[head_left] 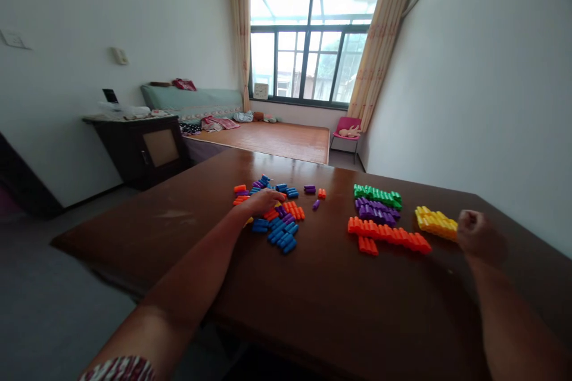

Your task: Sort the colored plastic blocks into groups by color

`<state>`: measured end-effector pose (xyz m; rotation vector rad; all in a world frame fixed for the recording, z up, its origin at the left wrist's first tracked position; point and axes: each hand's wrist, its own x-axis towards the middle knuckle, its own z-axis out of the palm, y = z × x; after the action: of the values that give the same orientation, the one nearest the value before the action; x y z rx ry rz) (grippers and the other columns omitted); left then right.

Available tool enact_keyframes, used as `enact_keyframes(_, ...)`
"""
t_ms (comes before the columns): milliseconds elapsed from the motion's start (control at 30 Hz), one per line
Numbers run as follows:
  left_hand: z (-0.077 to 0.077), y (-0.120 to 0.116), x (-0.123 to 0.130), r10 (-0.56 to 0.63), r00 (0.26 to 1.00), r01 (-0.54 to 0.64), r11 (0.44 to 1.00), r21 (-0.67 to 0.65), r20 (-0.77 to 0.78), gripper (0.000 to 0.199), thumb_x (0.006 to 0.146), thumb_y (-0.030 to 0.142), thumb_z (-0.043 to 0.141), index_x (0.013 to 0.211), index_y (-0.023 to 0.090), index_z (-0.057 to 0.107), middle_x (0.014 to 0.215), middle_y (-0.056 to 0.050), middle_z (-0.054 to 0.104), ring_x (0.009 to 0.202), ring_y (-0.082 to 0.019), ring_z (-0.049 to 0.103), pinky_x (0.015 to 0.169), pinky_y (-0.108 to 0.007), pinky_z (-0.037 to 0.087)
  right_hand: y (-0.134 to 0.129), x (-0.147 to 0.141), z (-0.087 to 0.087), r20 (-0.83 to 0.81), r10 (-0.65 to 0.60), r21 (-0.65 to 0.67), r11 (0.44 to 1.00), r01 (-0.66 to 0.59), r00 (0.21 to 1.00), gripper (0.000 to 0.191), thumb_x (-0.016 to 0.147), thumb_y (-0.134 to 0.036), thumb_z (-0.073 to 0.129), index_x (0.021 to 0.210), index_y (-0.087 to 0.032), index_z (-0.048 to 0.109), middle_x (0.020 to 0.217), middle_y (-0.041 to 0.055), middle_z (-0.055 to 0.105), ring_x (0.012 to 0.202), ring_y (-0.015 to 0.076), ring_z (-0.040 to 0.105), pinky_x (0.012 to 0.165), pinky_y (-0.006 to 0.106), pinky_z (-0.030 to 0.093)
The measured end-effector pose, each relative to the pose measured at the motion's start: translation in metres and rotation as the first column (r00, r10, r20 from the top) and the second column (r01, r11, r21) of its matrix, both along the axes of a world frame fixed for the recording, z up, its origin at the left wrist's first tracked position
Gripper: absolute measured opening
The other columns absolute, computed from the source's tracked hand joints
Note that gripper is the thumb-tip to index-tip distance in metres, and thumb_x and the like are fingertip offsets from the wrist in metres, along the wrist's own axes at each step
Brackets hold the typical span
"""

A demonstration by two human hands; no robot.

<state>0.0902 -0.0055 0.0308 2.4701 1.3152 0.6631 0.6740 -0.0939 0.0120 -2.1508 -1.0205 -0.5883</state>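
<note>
My left hand (264,201) reaches over a mixed pile of small plastic tube-shaped pieces, its fingers stretched out and touching the pile. Blue pieces (282,234) lie nearest me in that pile, with orange pieces (294,211) and purple ones among them; some are hidden under the hand. At the right, my right hand (476,229) is curled into a fist just beside a yellow group of pieces (435,222). Whatever the fist holds, if anything, is hidden. Left of the yellow group, green (378,195), purple (376,212) and orange rows (388,234) lie side by side.
All the pieces lie on a glossy brown table (322,297). A short orange row (368,246) sits in front of the long one. A few loose purple and orange pieces (322,193) lie between pile and rows. Beyond stand a bed (277,137), a cabinet (156,146) and a pink chair (346,126).
</note>
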Motion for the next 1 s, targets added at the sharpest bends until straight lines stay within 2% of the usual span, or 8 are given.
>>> enact_keyframes(100,0.001,-0.003,0.002,-0.086,0.988,0.074,0.992,-0.098,-0.128,0.032,0.083,0.017,0.049,0.103,0.023,0.074,0.11,-0.006,0.073,0.102,-0.022,0.064,0.095,-0.032,0.046,0.003,-0.01,0.002,0.097,0.112,0.043,0.992,-0.117,0.989,0.04,0.091,-0.041,0.037,0.106,-0.019,0.066,0.099,0.0163,0.069,0.078,0.0289,0.062,0.063,0.038,0.038)
enact_keyframes(267,0.011,-0.005,-0.008,-0.018,0.991,-0.006,0.985,-0.17,-0.136,0.038,0.076,0.018,0.057,0.111,0.023,0.071,0.108,-0.005,0.072,0.097,-0.022,0.064,0.084,-0.027,0.047,0.004,-0.021,0.005,0.142,0.209,0.079,0.972,-0.222,0.968,0.035,0.09,-0.036,0.038,0.105,-0.021,0.066,0.102,0.0142,0.068,0.082,0.0274,0.062,0.067,0.038,0.039)
enact_keyframes(333,0.013,-0.004,-0.01,0.037,0.991,-0.056,0.987,-0.153,-0.128,0.033,0.072,0.02,0.061,0.102,0.021,0.074,0.097,-0.004,0.073,0.089,-0.021,0.064,0.077,-0.026,0.047,0.004,-0.025,0.007,0.149,0.219,0.074,0.97,-0.232,0.964,0.035,0.09,-0.036,0.038,0.106,-0.02,0.066,0.104,0.0142,0.068,0.083,0.0273,0.061,0.068,0.037,0.04)
enact_keyframes(433,0.012,-0.001,-0.009,0.141,0.983,-0.146,0.989,-0.034,-0.119,0.022,0.075,0.027,0.059,0.088,0.019,0.075,0.081,-0.004,0.07,0.079,-0.02,0.061,0.071,-0.026,0.044,0.004,-0.031,0.01,0.173,0.251,0.056,0.963,-0.264,0.952,0.035,0.091,-0.034,0.038,0.107,-0.019,0.065,0.103,0.0143,0.068,0.086,0.0264,0.061,0.07,0.036,0.04)
enact_keyframes(500,0.011,0.001,-0.007,0.187,0.978,-0.186,0.982,0.02,-0.089,0.026,0.079,0.032,0.056,0.091,0.018,0.074,0.078,-0.004,0.067,0.075,-0.019,0.06,0.067,-0.026,0.043,0.004,-0.036,0.013,0.175,0.268,0.048,0.959,-0.28,0.947,0.035,0.091,-0.034,0.038,0.107,-0.018,0.065,0.101,0.0137,0.069,0.085,0.0252,0.062,0.07,0.035,0.041)
enact_keyframes(600,0.01,0.002,-0.003,0.197,0.98,-0.198,0.98,-0.031,-0.042,0.036,0.08,0.036,0.054,0.105,0.017,0.071,0.079,-0.003,0.067,0.072,-0.018,0.059,0.063,-0.025,0.043,0.004,-0.045,0.017,0.168,0.282,0.034,0.956,-0.291,0.945,0.035,0.091,-0.035,0.038,0.108,-0.019,0.065,0.098,0.0118,0.069,0.081,0.0226,0.061,0.069,0.033,0.04)
enact_keyframes(833,0.009,0.0,0.002,0.295,0.954,-0.298,0.953,-0.059,-0.049,0.031,0.079,0.027,0.055,0.102,0.018,0.073,0.099,-0.007,0.072,0.094,-0.024,0.064,0.079,-0.028,0.048,0.004,-0.057,0.018,0.212,0.337,-0.024,0.94,-0.34,0.917,0.036,0.092,-0.036,0.036,0.106,-0.02,0.064,0.103,0.0098,0.069,0.083,0.0221,0.062,0.07,0.033,0.04)
enact_keyframes(1000,0.009,-0.001,-0.001,0.24,0.971,-0.239,0.967,-0.085,0.001,0.028,0.08,0.025,0.053,0.099,0.018,0.072,0.098,-0.006,0.073,0.095,-0.023,0.065,0.081,-0.027,0.049,0.006,-0.056,0.017,0.229,0.348,-0.042,0.937,-0.348,0.909,0.035,0.091,-0.036,0.037,0.106,-0.021,0.064,0.103,0.0085,0.069,0.084,0.0216,0.062,0.069,0.032,0.04)
